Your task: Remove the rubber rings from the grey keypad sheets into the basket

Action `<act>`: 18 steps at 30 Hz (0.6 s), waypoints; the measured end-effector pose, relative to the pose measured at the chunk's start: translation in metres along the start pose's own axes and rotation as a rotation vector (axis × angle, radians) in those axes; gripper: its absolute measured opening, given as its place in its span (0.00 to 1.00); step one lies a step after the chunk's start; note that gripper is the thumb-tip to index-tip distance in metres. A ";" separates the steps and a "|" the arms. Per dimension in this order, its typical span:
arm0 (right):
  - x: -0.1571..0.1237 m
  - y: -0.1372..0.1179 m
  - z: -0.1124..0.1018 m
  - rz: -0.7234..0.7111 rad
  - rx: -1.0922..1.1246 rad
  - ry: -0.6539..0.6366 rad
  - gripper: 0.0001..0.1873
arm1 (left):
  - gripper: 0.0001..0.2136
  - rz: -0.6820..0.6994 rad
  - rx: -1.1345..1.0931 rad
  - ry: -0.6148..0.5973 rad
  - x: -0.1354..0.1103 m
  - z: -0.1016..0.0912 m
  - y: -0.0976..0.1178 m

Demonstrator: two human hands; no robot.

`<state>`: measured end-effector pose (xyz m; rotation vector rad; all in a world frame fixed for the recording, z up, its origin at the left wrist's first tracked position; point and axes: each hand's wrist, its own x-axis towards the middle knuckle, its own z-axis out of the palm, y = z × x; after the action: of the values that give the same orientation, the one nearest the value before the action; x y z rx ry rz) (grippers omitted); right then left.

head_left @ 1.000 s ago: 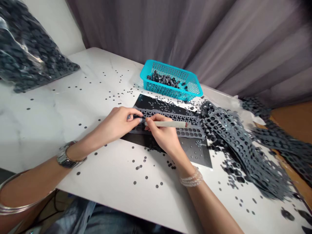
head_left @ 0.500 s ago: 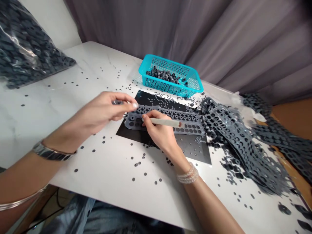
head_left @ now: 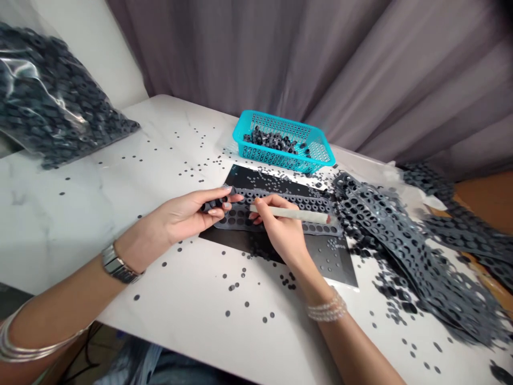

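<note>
My left hand (head_left: 190, 214) has its fingers curled around several small black rubber rings (head_left: 214, 204), at the left end of a grey rubber sheet (head_left: 316, 229). My right hand (head_left: 282, 222) pinches a pale stick-like tool (head_left: 308, 215) with a reddish rear end; its working tip is hidden by the fingers. That hand is over the middle of the sheet, which carries rows of round pieces and open round holes. Beneath the sheet lies a black mat (head_left: 340, 264) strewn with small discs.
A turquoise basket (head_left: 280, 158) of black rings stands behind the mat. Punched-out rubber strips (head_left: 401, 240) and loose pieces pile up at the right. A clear bag (head_left: 60, 101) full of black parts stands at the left. Small discs dot the white table (head_left: 180, 331).
My left hand has turned so the rings in it show, and has moved right toward the sheet. My right hand still grips the tool, now tilted a little differently. The whole view has shifted slightly.
</note>
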<state>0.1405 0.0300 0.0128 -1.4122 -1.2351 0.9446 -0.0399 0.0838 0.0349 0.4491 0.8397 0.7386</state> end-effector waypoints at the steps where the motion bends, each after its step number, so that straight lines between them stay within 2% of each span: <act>1: 0.000 -0.001 0.000 0.003 0.004 0.000 0.15 | 0.03 -0.004 -0.008 -0.001 0.000 0.000 0.000; 6: -0.001 -0.002 0.001 0.013 0.004 -0.006 0.15 | 0.03 -0.014 -0.038 0.009 -0.001 -0.001 0.000; 11: 0.005 -0.002 0.003 0.007 0.007 -0.046 0.15 | 0.10 0.021 -0.037 -0.023 -0.003 -0.004 0.010; 14: 0.009 -0.002 0.006 -0.028 -0.046 -0.120 0.15 | 0.02 0.112 0.126 -0.014 -0.003 -0.005 0.014; 18: 0.009 -0.003 0.011 -0.066 -0.122 -0.189 0.15 | 0.05 0.293 0.520 0.058 -0.006 -0.005 0.012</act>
<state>0.1312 0.0412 0.0142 -1.3919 -1.4930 0.9883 -0.0512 0.0880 0.0426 1.0360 1.0346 0.8010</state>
